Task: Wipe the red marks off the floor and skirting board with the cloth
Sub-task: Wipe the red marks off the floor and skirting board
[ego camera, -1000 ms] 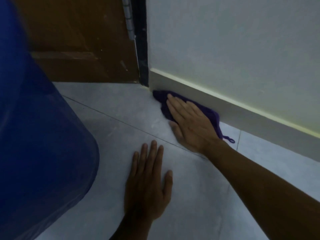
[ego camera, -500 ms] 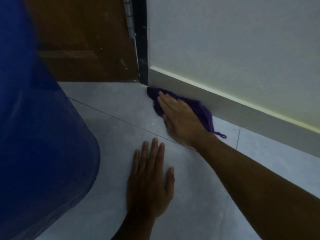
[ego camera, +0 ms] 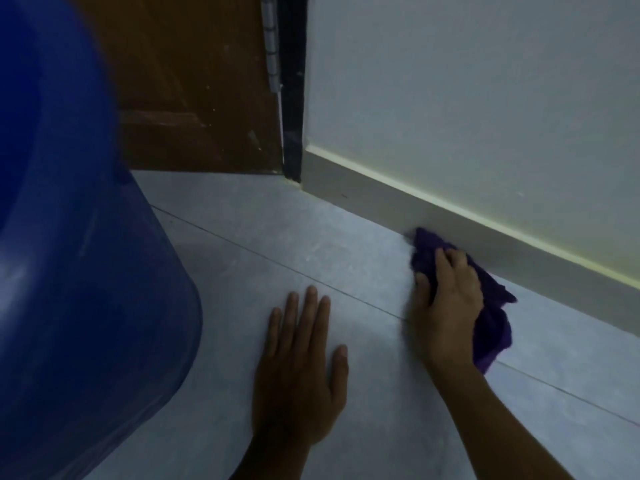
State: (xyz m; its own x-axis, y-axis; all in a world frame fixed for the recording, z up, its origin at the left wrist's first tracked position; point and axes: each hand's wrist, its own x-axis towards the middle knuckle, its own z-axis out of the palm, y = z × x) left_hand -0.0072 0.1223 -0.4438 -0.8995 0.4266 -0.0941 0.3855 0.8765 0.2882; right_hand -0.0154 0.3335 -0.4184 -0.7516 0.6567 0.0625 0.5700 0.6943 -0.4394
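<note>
Right hand (ego camera: 446, 306) clenched on purple cloth (ego camera: 491, 327), pressed to tiled floor (ego camera: 277, 237) beside skirting board (ego camera: 450, 220); left hand (ego camera: 298, 368) flat, released.

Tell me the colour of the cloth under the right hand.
Dark purple cloth; it shows best in the head view.

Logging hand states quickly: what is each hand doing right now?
Left hand: open, flat on the floor, holding nothing.
Right hand: closed on the purple cloth, beside the skirting board.
</note>
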